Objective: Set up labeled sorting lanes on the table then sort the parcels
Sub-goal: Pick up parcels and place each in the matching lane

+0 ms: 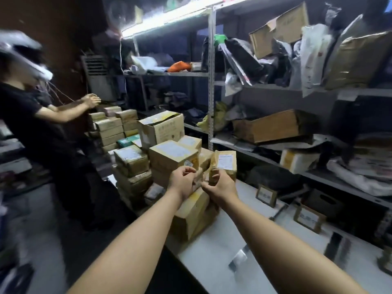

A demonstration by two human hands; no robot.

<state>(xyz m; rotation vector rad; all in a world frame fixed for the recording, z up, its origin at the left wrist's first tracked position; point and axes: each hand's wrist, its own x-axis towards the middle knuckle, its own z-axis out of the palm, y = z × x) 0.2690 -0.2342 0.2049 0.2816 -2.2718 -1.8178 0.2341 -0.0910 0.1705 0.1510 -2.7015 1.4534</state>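
Note:
Both my arms reach forward to a pile of taped cardboard parcels (169,153) at the left end of the white table (214,247). My right hand (220,186) grips the bottom of a small brown parcel with a white label (225,161), held upright. My left hand (183,180) curls its fingers on a small taped box (198,181) wedged just beside that parcel. A larger yellowish box (191,213) lies under both hands. Two framed lane labels (266,195) (308,218) stand on the table to the right.
A person in black (38,124) stands at the left, hands on another stack of boxes (114,124). Metal shelves (275,90) packed with bags and cartons run behind the table. A tape roll (238,258) and dark objects (337,248) lie on the table.

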